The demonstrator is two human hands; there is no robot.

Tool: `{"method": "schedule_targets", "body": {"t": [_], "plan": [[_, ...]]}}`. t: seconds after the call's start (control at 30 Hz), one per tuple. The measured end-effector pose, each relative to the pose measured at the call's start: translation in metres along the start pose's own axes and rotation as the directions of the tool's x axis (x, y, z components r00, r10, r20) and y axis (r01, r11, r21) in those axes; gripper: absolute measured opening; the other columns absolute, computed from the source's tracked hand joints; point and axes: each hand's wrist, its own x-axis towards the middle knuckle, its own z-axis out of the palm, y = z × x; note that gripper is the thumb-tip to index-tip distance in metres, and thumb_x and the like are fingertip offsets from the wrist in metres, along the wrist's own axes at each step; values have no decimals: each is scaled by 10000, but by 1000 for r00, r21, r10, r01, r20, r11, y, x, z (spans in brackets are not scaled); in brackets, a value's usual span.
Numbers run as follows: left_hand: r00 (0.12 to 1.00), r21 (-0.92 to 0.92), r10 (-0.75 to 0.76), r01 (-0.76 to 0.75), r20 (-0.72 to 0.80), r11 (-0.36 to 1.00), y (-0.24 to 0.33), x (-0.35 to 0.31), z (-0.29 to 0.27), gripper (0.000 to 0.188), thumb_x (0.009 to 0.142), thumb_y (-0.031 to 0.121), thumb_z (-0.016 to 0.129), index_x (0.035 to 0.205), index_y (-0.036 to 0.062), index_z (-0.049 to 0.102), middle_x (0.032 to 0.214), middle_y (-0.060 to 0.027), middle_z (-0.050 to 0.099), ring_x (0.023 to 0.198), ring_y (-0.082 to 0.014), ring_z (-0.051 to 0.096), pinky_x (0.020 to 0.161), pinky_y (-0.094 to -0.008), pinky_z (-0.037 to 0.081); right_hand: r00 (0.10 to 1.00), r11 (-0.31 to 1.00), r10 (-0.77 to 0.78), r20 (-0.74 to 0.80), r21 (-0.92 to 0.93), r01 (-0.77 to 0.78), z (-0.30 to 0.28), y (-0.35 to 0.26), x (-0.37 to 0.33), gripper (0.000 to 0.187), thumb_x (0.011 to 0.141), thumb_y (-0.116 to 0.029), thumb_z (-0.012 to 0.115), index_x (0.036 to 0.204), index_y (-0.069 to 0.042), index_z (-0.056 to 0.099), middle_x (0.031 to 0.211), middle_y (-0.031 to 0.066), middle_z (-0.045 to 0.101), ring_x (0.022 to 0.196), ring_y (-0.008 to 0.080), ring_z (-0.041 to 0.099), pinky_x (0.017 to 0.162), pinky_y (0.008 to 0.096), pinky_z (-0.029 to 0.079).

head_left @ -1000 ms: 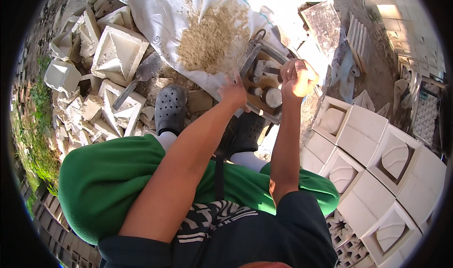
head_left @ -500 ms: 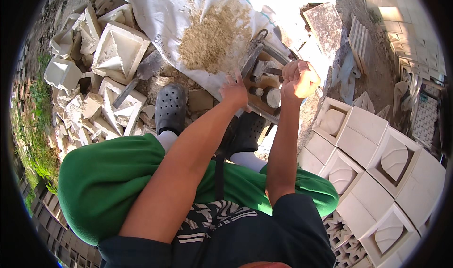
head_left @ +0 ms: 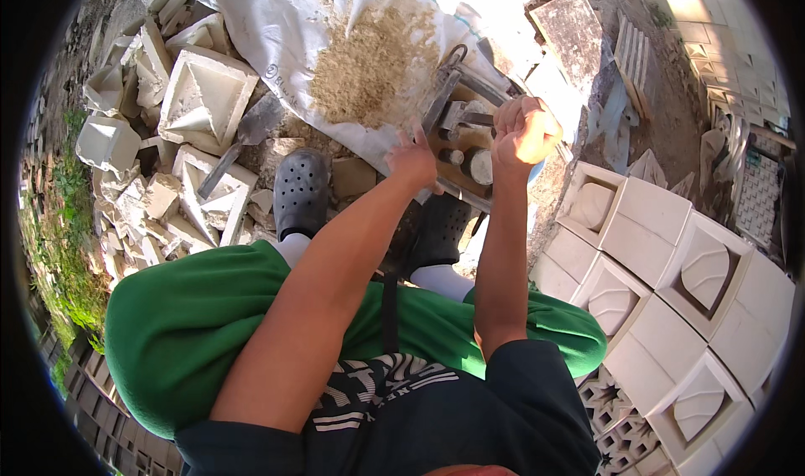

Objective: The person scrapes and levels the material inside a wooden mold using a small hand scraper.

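Observation:
A metal-framed mould (head_left: 454,192) stands just past my feet, with round grey pieces (head_left: 480,166) and sandy material inside. My right hand (head_left: 525,135) is closed in a fist over its right side. From that fist a dark handle runs left to a blocky head (head_left: 452,116) above the mould; it looks like a hammer. My left hand (head_left: 411,161) rests at the mould's left edge, fingers spread, holding nothing. Beyond it, a heap of sandy powder (head_left: 356,78) lies on a white woven sack (head_left: 285,36).
Broken pale blocks (head_left: 210,98) pile up at the left, with a trowel (head_left: 262,117) lying against them. Patterned cast blocks (head_left: 662,262) stand in rows on the right. A flat board (head_left: 568,27) lies at the upper right. My grey clogs (head_left: 302,192) are near the mould.
The whole view has shifted slightly up and left. Both hands and the hammer-like tool keep nearly the same places relative to the mould.

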Motion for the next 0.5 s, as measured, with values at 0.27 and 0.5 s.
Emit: {"method": "schedule_targets", "body": {"t": [0.27,0.5], "plan": [[999,38,31,-31,11,999,0,2,-2,1505,525,471,910,1458,-10,-170,1475,-315,190,1281,-488,394,1021,-510,406,999,955,30,-35,-294,-39,2,17,-13,334,852,-10,458,533,-29,361,479,9,333,412,87,293,391,256,231],[982,-8,183,-184,-48,983,-16,4,5,1534,503,497,907,1440,-59,-173,1451,-388,177,1280,-533,368,1041,-516,385,999,980,40,-36,-194,-46,9,12,-23,279,830,-25,509,562,-18,429,521,-26,368,476,49,310,438,244,227]]}}
